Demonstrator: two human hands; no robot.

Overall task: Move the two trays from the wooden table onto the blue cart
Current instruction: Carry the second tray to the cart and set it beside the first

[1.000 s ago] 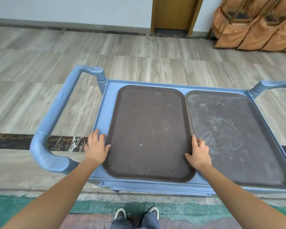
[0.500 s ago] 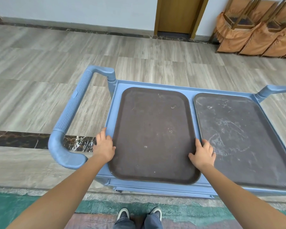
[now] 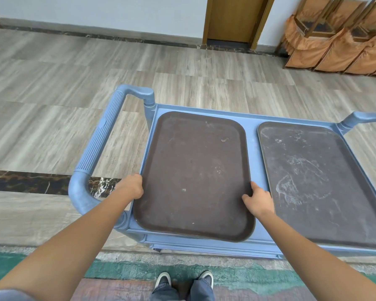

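Note:
Two dark brown trays are on the blue cart (image 3: 253,153). The left tray (image 3: 193,170) has its near end raised and sticking out past the cart's front edge. My left hand (image 3: 132,186) grips its left rim and my right hand (image 3: 257,199) grips its right rim, fingers curled under. The right tray (image 3: 319,181), scuffed with white marks, lies flat on the cart beside it, with a strip of blue showing between them. The wooden table is out of view.
The cart's ribbed left handle (image 3: 95,148) curves out toward me; its right handle (image 3: 365,118) is at the far right. Orange-covered chairs (image 3: 339,44) are stacked at the back right beside a wooden door (image 3: 235,18). My shoes (image 3: 182,281) stand on a green-edged floor strip.
My hands went from resting flat on the left tray's rims to gripping them. The tray's near end has lifted and a gap opened to the right tray. The view shifted left.

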